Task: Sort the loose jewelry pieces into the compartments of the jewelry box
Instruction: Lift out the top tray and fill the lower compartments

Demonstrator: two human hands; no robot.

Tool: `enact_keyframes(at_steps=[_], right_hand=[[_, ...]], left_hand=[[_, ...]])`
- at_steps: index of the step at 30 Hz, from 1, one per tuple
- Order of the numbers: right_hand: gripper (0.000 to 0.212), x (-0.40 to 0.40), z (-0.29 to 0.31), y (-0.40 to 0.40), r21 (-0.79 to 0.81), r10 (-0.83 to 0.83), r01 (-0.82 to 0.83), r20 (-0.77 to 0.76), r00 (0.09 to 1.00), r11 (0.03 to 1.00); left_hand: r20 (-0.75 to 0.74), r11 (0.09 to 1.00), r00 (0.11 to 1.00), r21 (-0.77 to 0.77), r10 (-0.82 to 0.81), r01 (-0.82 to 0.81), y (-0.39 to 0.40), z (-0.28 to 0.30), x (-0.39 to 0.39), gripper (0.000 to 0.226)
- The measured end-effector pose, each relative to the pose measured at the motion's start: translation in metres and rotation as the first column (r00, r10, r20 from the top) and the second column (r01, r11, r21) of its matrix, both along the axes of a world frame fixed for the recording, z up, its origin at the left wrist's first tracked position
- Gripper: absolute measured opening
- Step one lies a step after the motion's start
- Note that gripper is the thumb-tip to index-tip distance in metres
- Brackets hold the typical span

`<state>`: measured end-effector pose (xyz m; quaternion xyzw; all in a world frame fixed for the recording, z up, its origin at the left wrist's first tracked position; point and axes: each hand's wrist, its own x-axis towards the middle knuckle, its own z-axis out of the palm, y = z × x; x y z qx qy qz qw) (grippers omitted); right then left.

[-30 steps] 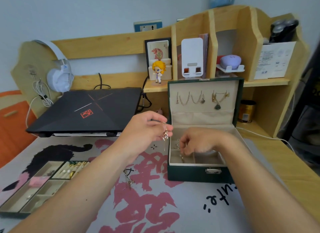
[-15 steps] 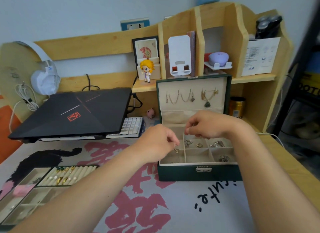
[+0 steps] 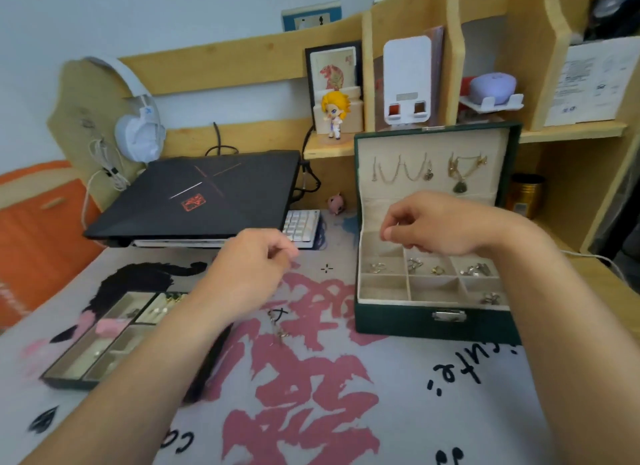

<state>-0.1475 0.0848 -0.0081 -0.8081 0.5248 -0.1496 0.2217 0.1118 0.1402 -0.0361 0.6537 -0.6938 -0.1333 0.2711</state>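
The green jewelry box (image 3: pixel 408 321) stands open right of centre, with necklaces (image 3: pixel 401 174) hung inside its raised lid. Small metal pieces lie in several of its beige compartments (image 3: pixel 433 286). My right hand (image 3: pixel 429 227) hovers over the back row of the box, thumb and forefinger pinching a tiny thin piece that barely shows. My left hand (image 3: pixel 256 267) is over the mat to the left of the box, its fingers curled with the thumb against the forefinger and nothing visible in them. A loose jewelry piece (image 3: pixel 278 326) lies on the mat below that hand.
A green divided tray (image 3: pixel 83 371) with earrings and a pink item sits at the front left, partly under my left forearm. A closed black laptop (image 3: pixel 197 194) and a white keyboard (image 3: pixel 301 224) lie behind. Wooden shelves holding a figurine (image 3: pixel 334 113) rise at the back.
My left hand has drawn back leftward from the box's front-left corner to over the mat. My right hand stays raised above the back compartments. The view has shifted a little.
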Motion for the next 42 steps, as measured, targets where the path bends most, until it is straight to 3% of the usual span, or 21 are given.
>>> enact_keyframes(at_steps=[3,6,11,15,18,23,25,27,29,31,35,39,42], right_hand=[[0.013,0.034,-0.001,0.007,-0.066,0.057,-0.053,0.056,0.997,0.996],[0.014,0.066,-0.006,0.021,-0.061,0.123,-0.121,0.032,0.992,0.991],[0.014,0.111,-0.031,0.044,-0.022,0.179,-0.179,0.009,0.984,0.984],[0.016,0.14,-0.072,0.053,-0.044,0.175,-0.182,-0.131,0.976,0.982],[0.013,0.146,-0.093,0.053,-0.061,0.151,-0.168,-0.219,0.964,0.984],[0.017,0.144,-0.094,0.049,-0.03,0.115,-0.123,-0.191,0.975,0.992],[0.026,0.141,-0.087,0.048,0.002,0.104,-0.105,-0.147,0.984,0.995],[0.029,0.136,-0.08,0.046,0.061,0.085,-0.08,-0.091,0.992,0.995],[0.026,0.13,-0.071,0.043,0.125,0.074,-0.07,-0.027,0.997,0.99],[0.021,0.122,-0.059,0.041,0.151,0.06,-0.066,0.047,0.997,0.986],[0.012,0.112,-0.036,0.038,0.065,0.137,-0.156,0.234,0.963,0.986],[0.021,0.111,-0.028,0.042,0.057,0.251,-0.297,0.402,0.881,0.953],[0.018,0.108,-0.024,0.042,0.094,0.199,-0.289,0.528,0.826,0.953]], left_hand=[[0.129,0.962,0.988,0.245,0.091,-0.12,0.022,-0.02,0.04,0.027],[0.185,0.929,0.981,0.352,0.056,-0.119,0.025,-0.05,0.043,0.019],[0.22,0.97,0.973,0.212,0.071,-0.119,0.029,-0.083,0.03,0.014],[0.206,0.983,0.973,0.128,0.106,-0.134,0.03,-0.091,0.03,0.012],[0.318,0.986,0.945,0.117,0.076,-0.118,0.03,-0.086,0.025,0.013],[0.579,0.986,0.815,0.147,-0.017,-0.083,0.027,-0.078,0.011,0.023],[0.609,0.983,0.79,0.179,-0.071,-0.049,0.025,-0.073,0.009,0.02],[0.551,0.97,0.829,0.238,-0.1,-0.041,0.021,-0.068,0.016,0.01],[0.381,0.944,0.92,0.326,-0.089,-0.044,0.018,-0.059,0.028,0.024],[0.17,0.92,0.984,0.391,-0.054,-0.017,0.018,-0.039,0.042,0.022],[-0.088,0.925,0.994,0.367,-0.07,0.098,0.023,0.012,0.053,0.013],[-0.159,0.935,0.979,0.312,-0.127,0.172,0.024,0.038,0.042,0.013],[-0.18,0.94,0.975,0.29,-0.129,0.178,0.023,0.046,0.036,0.012]])
